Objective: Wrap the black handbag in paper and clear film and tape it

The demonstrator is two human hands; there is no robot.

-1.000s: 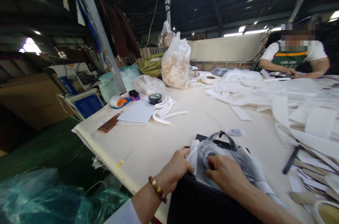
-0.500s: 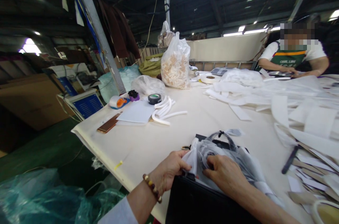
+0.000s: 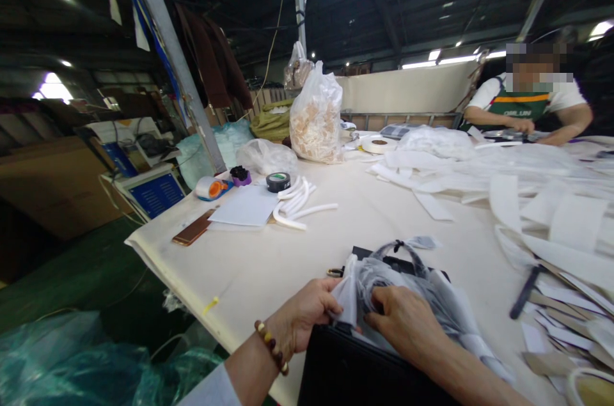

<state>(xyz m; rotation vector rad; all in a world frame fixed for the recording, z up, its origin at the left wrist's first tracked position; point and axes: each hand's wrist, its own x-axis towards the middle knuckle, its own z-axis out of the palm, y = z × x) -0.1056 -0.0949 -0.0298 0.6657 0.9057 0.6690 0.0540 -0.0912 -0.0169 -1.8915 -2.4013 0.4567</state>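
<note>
A black bag (image 3: 364,371) lies at the near edge of the cream table (image 3: 288,252), with white and grey translucent wrapping (image 3: 432,294) over it. My left hand (image 3: 307,313), beaded bracelet on the wrist, pinches the left edge of the wrapping at the bag's rim. My right hand (image 3: 405,320) rests on top of the wrapping with its fingers curled into the folds. A black strap loop (image 3: 400,246) sticks up behind the hands.
White strips (image 3: 542,201) are piled over the right of the table. At the far left lie a phone (image 3: 193,228), paper sheet (image 3: 244,208), black tape roll (image 3: 278,181) and white tubing (image 3: 300,201). A filled plastic sack (image 3: 316,115) stands behind. Another person (image 3: 527,112) works at the far right.
My left hand has slid a little left and toward me along the bag's rim, still pinching the wrapping. The right hand has barely moved.
</note>
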